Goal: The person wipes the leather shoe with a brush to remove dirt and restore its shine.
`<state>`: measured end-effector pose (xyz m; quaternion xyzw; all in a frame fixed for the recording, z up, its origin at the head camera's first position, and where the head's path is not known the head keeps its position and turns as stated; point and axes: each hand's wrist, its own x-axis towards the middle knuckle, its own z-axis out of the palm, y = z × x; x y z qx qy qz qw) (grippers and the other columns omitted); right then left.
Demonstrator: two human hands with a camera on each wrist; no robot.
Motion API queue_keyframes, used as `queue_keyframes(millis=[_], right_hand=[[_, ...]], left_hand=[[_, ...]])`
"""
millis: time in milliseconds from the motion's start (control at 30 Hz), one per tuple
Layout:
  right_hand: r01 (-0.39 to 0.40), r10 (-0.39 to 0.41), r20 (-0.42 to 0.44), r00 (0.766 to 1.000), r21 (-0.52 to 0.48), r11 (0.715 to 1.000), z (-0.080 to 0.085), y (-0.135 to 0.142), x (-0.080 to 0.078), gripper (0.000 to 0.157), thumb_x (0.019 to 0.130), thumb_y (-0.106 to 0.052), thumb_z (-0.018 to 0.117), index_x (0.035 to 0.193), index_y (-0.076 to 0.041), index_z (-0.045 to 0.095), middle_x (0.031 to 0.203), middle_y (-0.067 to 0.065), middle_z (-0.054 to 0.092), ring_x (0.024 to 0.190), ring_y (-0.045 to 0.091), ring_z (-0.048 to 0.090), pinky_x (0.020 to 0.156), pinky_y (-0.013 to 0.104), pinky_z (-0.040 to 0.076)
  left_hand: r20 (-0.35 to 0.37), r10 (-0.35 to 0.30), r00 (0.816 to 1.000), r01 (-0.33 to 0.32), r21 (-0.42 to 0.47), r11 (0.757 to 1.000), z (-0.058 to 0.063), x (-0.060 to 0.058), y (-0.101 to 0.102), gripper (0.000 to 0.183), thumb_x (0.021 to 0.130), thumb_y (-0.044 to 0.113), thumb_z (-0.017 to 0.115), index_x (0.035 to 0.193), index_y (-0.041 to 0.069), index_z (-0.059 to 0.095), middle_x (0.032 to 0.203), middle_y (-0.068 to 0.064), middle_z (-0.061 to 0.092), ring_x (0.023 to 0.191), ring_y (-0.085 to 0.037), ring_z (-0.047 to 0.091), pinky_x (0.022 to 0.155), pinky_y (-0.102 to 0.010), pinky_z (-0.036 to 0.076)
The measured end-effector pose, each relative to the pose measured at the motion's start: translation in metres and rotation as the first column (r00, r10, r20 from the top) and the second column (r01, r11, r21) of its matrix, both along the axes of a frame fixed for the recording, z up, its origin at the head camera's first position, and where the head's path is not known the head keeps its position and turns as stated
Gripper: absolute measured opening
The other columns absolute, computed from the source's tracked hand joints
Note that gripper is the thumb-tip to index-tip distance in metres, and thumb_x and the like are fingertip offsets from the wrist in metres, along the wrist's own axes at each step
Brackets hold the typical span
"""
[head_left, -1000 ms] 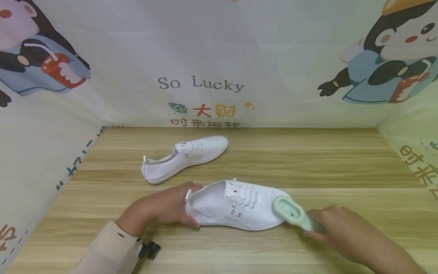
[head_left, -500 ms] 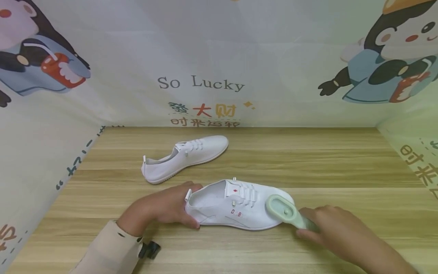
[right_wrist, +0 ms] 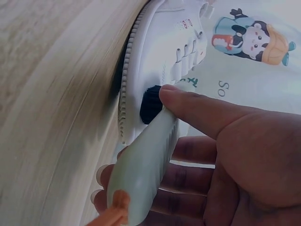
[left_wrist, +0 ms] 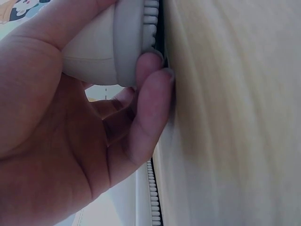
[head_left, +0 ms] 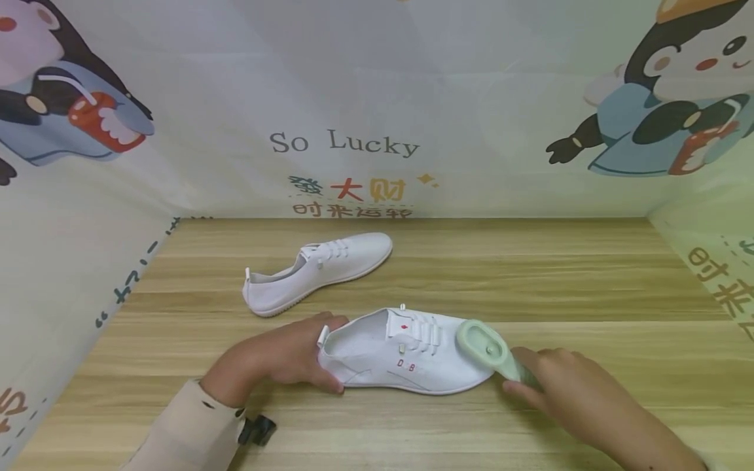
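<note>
A white lace-up shoe (head_left: 359, 347) lies at the front middle of the table, sole down, its toe to the right. My left hand (head_left: 297, 350) grips its heel, thumb on the near side; in the left wrist view the fingertips (left_wrist: 155, 99) curl at the edge of the sole. My right hand (head_left: 565, 392) holds a pale green brush (head_left: 483, 347) by its handle, the head over the shoe's toe. Dark bristles (right_wrist: 151, 104) meet the white upper in the right wrist view, and the right thumb presses along the handle's neck.
Behind the held shoe lies a second white shoe (head_left: 330, 265), also toe right. The wood-grain tabletop (head_left: 530, 268) ends at a printed white backdrop (head_left: 501, 131) on the back and both sides. A small black clip (head_left: 257, 430) shows beside the left sleeve (head_left: 182, 432).
My right hand has shifted the brush left across the toe, then slightly toward the far side. The left hand and both shoes have stayed in place.
</note>
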<state>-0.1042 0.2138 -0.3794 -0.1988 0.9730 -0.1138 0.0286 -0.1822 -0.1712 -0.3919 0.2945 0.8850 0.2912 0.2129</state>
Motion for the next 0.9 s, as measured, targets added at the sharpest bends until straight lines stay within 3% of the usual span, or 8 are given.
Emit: queue_keyframes(millis=[900], right_hand=[[0.027,-0.027,0.013,1.000,0.036,0.999,0.0045,0.0078,0.0013,0.022,0.088,-0.037,0.074,0.089,-0.017,0.065,0.063,-0.012,0.046,0.059,0.006,0.042,0.052,0.027,0.037]], left_hand=[[0.001,-0.011,1.000,0.011,0.001,1.000,-0.0007,-0.0002,-0.0009,0.062,0.065,0.031,0.092,0.117,0.022,0.060,0.107,0.006,0.059,0.100,-0.014,0.054,0.092,-0.037,0.046]])
